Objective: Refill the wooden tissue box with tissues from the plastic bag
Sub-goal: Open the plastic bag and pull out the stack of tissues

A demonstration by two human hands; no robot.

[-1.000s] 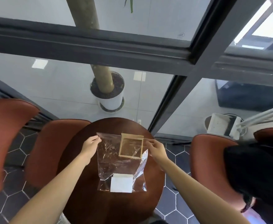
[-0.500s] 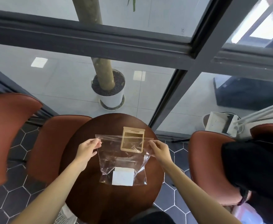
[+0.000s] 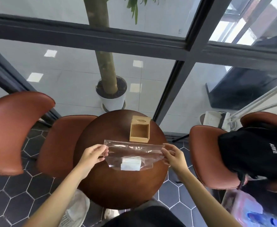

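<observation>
A clear plastic bag [image 3: 133, 150] is stretched between my hands above the round brown table [image 3: 118, 185]. My left hand [image 3: 92, 154] pinches its top left corner. At the top right corner my right hand [image 3: 173, 154] grips the bag. A white stack of tissues [image 3: 131, 164] lies inside the bag at its bottom. Beyond the bag, at the far side of the table, stands the wooden tissue box [image 3: 139, 131], open and empty inside, its lid with an oval slot tilted up behind it.
Brown chairs stand at the left [image 3: 13, 128] and right [image 3: 213, 158] of the table; a black bag [image 3: 257, 149] rests on the right one. A potted tree [image 3: 111, 94] stands behind the glass wall. A white plastic bag [image 3: 75, 208] lies on the floor below left.
The bag has come down and toward me, no longer covering the wooden box. Both hands keep hold of its top corners, pulled a little farther apart.
</observation>
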